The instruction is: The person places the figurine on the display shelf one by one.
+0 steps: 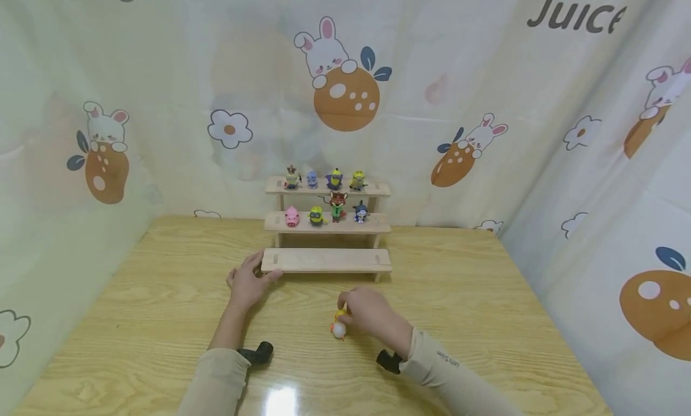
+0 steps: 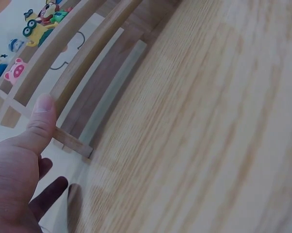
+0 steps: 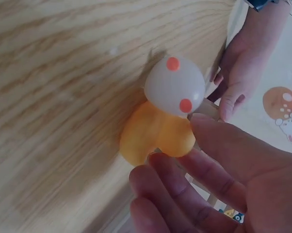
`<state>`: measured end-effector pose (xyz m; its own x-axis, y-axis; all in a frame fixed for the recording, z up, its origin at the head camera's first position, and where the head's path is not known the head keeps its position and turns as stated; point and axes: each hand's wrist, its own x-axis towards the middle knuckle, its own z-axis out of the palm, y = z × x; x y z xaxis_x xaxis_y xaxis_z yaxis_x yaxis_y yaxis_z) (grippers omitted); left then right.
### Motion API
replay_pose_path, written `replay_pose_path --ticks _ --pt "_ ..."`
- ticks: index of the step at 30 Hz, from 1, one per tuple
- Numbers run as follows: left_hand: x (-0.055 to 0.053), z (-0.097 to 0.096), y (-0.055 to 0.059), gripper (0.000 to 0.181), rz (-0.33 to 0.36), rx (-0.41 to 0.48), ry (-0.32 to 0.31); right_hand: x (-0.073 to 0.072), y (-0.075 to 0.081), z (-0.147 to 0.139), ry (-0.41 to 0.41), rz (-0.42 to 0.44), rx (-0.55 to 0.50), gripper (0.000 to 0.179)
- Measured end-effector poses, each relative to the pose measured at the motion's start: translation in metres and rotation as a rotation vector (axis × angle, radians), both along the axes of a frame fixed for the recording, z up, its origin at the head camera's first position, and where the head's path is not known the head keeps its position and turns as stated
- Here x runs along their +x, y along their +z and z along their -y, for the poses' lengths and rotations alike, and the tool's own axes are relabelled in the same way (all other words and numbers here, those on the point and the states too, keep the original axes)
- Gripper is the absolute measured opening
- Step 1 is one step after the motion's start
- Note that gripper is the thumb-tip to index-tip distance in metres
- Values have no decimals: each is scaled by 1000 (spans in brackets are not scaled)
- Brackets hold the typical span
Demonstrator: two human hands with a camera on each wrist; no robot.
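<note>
My left hand (image 1: pixel 249 286) holds the left end of the lowest step of a three-tier wooden display shelf (image 1: pixel 326 260). Its thumb lies against the step's front edge in the left wrist view, while two lower fingers extend beside the shelf. In front of the shelf, my right hand (image 1: pixel 372 313) pinches a small toy figure (image 3: pixel 172 90) between thumb and fingers. This figure has a rounded white part with orange dots and a yellow, two-lobed part. It is at the tabletop; whether it touches the wood is unclear.
Several figurines stand on the upper two tiers, among them a pink pig (image 1: pixel 292 216), a fox in green (image 1: pixel 338 207) and a yellow minion (image 1: pixel 316 216). A patterned curtain (image 1: pixel 259 62) hangs behind and beside the wooden table (image 1: pixel 459 296).
</note>
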<state>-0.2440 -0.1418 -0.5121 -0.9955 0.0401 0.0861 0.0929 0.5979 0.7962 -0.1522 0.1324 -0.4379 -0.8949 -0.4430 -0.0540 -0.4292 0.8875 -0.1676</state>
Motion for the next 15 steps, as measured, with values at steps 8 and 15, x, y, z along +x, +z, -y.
replay_pose_path --ticks 8,15 --pt "1 0 0 89 8 1 -5 -1 -4 2 -13 -34 18 20" --pt "1 0 1 87 4 2 -4 -12 -3 5 9 -55 -13 20"
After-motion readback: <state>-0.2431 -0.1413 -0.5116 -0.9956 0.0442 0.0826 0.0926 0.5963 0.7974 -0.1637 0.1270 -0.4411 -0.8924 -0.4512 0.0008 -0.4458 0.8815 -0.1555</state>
